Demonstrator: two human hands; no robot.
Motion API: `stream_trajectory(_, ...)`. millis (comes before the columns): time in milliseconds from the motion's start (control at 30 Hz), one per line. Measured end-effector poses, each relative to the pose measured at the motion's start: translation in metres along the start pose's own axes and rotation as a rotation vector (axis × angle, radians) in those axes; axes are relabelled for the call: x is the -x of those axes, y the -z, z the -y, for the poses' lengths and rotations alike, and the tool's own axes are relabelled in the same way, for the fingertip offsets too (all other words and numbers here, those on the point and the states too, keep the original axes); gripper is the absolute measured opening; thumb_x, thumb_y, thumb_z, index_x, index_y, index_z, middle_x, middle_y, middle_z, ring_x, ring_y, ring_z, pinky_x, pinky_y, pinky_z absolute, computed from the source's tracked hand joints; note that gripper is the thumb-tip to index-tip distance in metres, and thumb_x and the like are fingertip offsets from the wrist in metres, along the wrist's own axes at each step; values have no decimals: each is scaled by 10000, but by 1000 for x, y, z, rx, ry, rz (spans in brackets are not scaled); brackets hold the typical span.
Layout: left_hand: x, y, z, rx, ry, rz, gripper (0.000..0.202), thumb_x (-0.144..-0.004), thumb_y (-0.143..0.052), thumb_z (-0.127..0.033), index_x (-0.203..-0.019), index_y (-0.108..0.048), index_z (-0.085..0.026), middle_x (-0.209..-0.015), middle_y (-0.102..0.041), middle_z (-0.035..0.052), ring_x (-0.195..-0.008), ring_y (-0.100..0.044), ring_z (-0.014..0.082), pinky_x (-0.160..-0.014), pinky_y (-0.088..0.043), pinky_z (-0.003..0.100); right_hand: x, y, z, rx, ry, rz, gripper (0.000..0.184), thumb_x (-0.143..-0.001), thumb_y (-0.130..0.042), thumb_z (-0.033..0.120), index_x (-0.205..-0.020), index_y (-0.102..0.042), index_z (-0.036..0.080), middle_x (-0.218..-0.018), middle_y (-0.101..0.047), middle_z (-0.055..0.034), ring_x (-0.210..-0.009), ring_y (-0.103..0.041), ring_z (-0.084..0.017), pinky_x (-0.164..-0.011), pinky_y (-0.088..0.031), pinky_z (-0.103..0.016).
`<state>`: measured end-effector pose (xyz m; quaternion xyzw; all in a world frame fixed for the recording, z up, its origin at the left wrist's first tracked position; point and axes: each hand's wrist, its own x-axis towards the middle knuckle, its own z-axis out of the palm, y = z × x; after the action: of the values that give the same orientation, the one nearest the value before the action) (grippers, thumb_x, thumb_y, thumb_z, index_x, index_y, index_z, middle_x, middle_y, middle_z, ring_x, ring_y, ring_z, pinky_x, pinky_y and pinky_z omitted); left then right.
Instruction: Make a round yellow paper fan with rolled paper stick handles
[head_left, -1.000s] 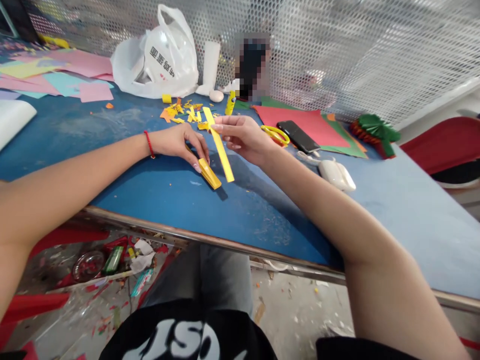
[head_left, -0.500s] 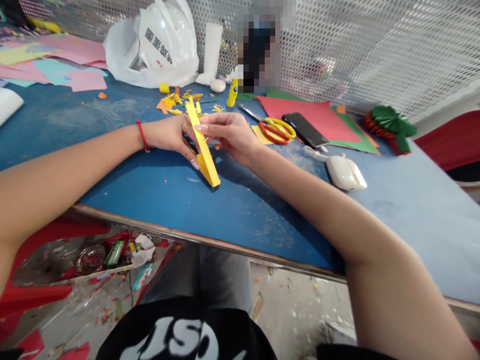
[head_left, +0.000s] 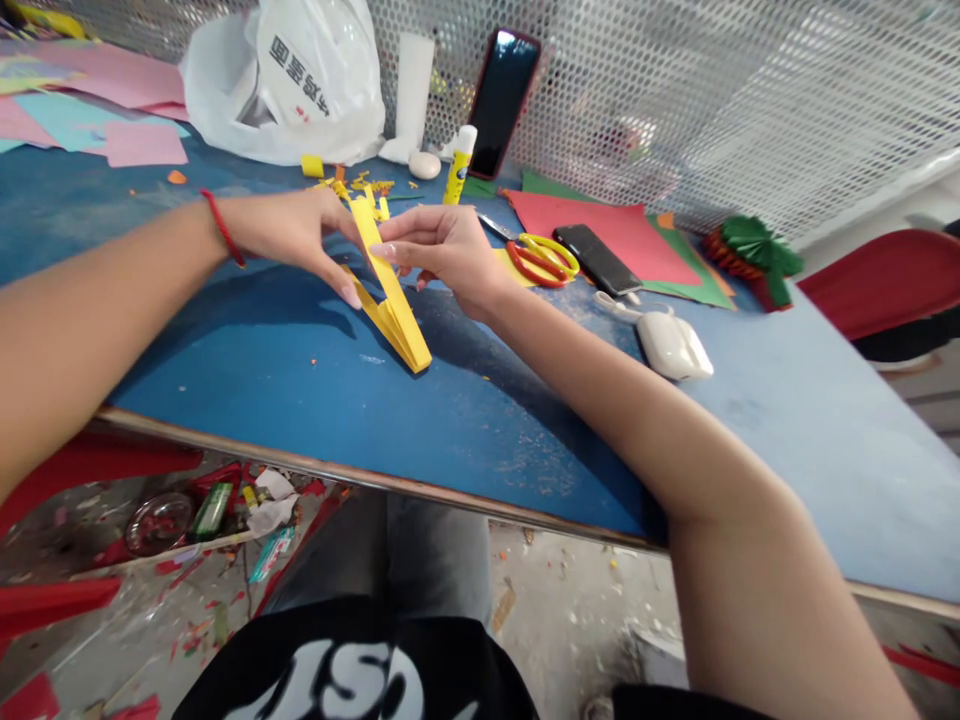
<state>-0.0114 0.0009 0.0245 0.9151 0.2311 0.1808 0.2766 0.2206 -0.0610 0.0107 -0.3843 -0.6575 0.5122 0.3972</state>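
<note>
A folded yellow paper strip [head_left: 399, 318] stands tilted over the blue table, its lower folded end at or close to the surface. Its two layers spread apart in a narrow V. My right hand [head_left: 450, 255] pinches the upper layer, thumb on the near face and fingers behind. On the other side, my left hand [head_left: 296, 232] arches with its thumb against the left layer; its fingertips are partly hidden behind the paper. Yellow paper scraps [head_left: 367, 187] lie just beyond the hands. Scissors [head_left: 541, 260] with red and yellow handles rest right of my right hand.
A glue stick [head_left: 459, 165], a propped phone [head_left: 504, 100] and a white plastic bag [head_left: 300, 90] stand along the mesh panel. Right lie red paper [head_left: 600, 225], a black phone [head_left: 598, 260], a white earphone case [head_left: 673, 345] and a green paper rosette [head_left: 757, 250]. Pink sheets [head_left: 142, 145] lie left.
My left hand has shifted left, and the strip's left layer now stands further from the upper one. My right hand keeps its pinch. The whole view has shifted slightly.
</note>
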Motion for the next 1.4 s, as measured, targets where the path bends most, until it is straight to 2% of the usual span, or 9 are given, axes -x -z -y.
stream_trajectory(67,7,17,-11,-128,-16,-79,597,-750,-901,-675,-860,-781,-101,-788,-730,-34,-774,-562,77,-882,-504,199,0,-1,-1,8,-6,-2,433,-727,-991,465,-921,-713,196,-838,-750,-16,-740,-664,-123,-498,-440,-158)
stream_trajectory(200,17,26,-54,-123,-158,-478,561,-886,-805,-567,-725,-492,-130,-879,-585,-64,-934,-588,84,-930,-421,301,-1,-1,-7,-6,1,10,423,-738,-983,440,-943,-704,196,-867,-751,-19,-764,-670,-124,-497,-438,-146)
stream_trajectory(267,16,14,-74,-143,-262,-401,517,-857,-850,-567,-798,-585,-128,-971,-644,-40,-995,-641,137,-937,-441,328,-2,-2,-10,-21,14,16,395,-751,-970,409,-940,-700,193,-852,-740,-11,-773,-671,-125,-505,-445,-140)
stream_trajectory(333,11,-3,-85,-162,-334,-205,432,-937,-793,-575,-987,-765,-147,-1062,-741,18,-1020,-693,172,-949,-482,320,-3,-3,-13,-35,35,19,331,-771,-946,346,-905,-688,188,-830,-722,5,-793,-671,-124,-534,-464,-135)
stream_trajectory(433,2,-24,-85,-227,-427,11,450,-1085,-604,-594,-1104,-860,-225,-1121,-808,31,-1039,-721,193,-964,-485,322,-2,-6,-13,-44,47,4,228,-810,-874,235,-842,-656,177,-813,-695,26,-864,-682,-130,-609,-497,-134)
stream_trajectory(533,-4,-34,-77,-267,-436,108,566,-1103,-509,-686,-1106,-882,-261,-1112,-829,30,-1011,-687,228,-977,-425,354,0,-9,-11,-42,35,-8,166,-823,-801,141,-820,-636,160,-818,-676,34,-933,-691,-141,-667,-509,-141)
stream_trajectory(700,-5,-37,-69,-338,-418,129,655,-1115,-397,-733,-1094,-895,-308,-1071,-844,24,-959,-599,257,-952,-347,389,2,-12,-10,-38,21,-9,156,-805,-774,85,-813,-632,150,-879,-686,22,-962,-680,-143,-681,-506,-135)
stream_trajectory(833,-5,-38,-68,-262,-455,111,562,-1127,-478,-661,-1046,-901,-301,-1023,-846,17,-906,-596,239,-867,-367,378,3,-13,-10,3,37,-15,132,-815,-770,103,-837,-651,157,-890,-694,15,-954,-676,-149,-659,-509,-135)
stream_trajectory(1400,-10,-42,-51,81,-206,156,276,-991,-783,-533,-963,-895,-282,-922,-836,82,-876,-697,223,-844,-543,367,3,-6,-21,-98,-91,-38,196,-773,-705,6,-773,-649,193,-735,-699,28,-731,-642,-105,-606,-497,-165)
